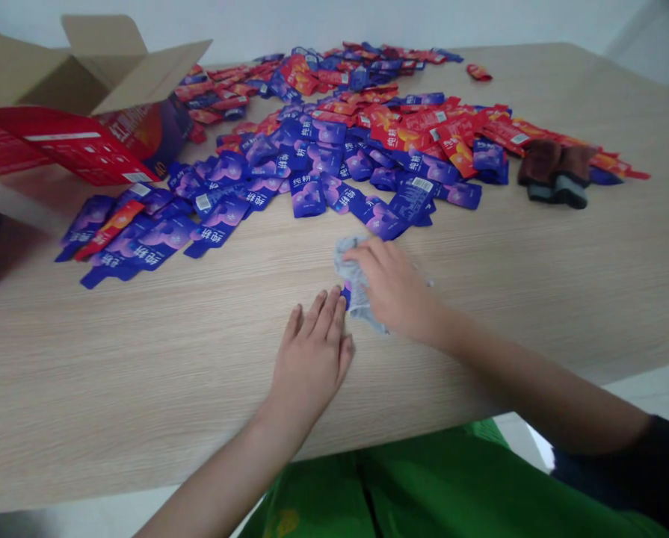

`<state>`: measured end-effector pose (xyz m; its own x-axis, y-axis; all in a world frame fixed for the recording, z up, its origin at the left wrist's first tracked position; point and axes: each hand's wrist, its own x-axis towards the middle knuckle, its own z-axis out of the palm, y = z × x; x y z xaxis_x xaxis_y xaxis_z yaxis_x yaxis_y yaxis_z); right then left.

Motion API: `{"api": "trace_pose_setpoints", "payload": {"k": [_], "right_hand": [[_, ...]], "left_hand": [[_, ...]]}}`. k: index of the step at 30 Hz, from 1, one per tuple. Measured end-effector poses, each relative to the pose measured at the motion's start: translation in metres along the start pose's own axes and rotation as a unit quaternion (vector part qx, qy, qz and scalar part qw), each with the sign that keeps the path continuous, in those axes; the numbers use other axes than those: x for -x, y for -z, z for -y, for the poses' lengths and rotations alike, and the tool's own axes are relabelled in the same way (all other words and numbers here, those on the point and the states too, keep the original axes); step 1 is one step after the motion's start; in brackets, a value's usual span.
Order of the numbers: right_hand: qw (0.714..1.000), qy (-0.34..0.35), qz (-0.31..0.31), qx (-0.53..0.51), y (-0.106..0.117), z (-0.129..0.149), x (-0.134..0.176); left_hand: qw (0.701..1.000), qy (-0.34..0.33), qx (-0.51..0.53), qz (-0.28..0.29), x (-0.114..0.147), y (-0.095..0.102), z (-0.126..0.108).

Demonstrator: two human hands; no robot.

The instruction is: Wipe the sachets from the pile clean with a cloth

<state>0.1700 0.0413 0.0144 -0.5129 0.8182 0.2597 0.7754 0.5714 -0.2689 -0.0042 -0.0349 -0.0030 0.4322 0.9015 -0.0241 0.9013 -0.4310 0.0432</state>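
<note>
My right hand [393, 288] lies palm down on a grey sock [353, 261] on the wooden table [143, 373], pressing it flat. A small blue edge of a card [346, 293] shows beside the sock under my fingers. My left hand [315, 355] rests flat on the table just left of the sock, fingertips touching its edge, fingers together and holding nothing. A wide spread of blue cards [312, 179] and red cards [418, 127] lies beyond both hands.
An open cardboard box [70, 82] with red flat packs [70, 146] stands at the far left. A pair of brown and grey socks [558, 172] lies at the right, beside the red cards. The table's near edge runs just in front of my green clothing.
</note>
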Motion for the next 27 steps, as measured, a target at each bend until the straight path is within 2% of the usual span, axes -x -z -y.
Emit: {"api": "trace_pose_setpoints", "payload": {"k": [2, 4, 10, 14, 17, 21, 24, 27], "right_hand": [[0.999, 0.018, 0.033, 0.031, -0.01, 0.01, -0.001], [0.997, 0.007, 0.047, 0.067, -0.016, 0.006, 0.005], [0.988, -0.099, 0.039, 0.113, -0.002, -0.052, 0.035], [0.994, -0.103, -0.006, 0.021, 0.01, -0.078, 0.04], [0.993, -0.096, -0.033, -0.068, 0.011, -0.083, 0.037], [0.988, -0.093, -0.039, -0.119, 0.008, -0.082, 0.034], [0.982, -0.112, -0.066, -0.135, 0.009, -0.08, 0.034], [0.976, -0.137, -0.096, -0.137, 0.016, -0.08, 0.036]], "left_hand": [[1.0, -0.002, 0.001, 0.005, 0.0, 0.0, 0.001], [1.0, -0.002, 0.0, 0.007, 0.0, 0.0, 0.001], [1.0, -0.007, 0.008, -0.012, 0.0, 0.002, -0.002], [0.998, -0.025, 0.048, -0.01, -0.016, 0.02, 0.007], [0.995, -0.003, 0.098, -0.003, -0.037, 0.031, 0.016], [0.992, 0.029, 0.119, -0.012, -0.063, 0.024, 0.018], [0.992, 0.023, 0.124, 0.015, -0.074, 0.014, 0.012], [0.99, 0.012, 0.134, 0.034, -0.078, 0.012, 0.007]]}}
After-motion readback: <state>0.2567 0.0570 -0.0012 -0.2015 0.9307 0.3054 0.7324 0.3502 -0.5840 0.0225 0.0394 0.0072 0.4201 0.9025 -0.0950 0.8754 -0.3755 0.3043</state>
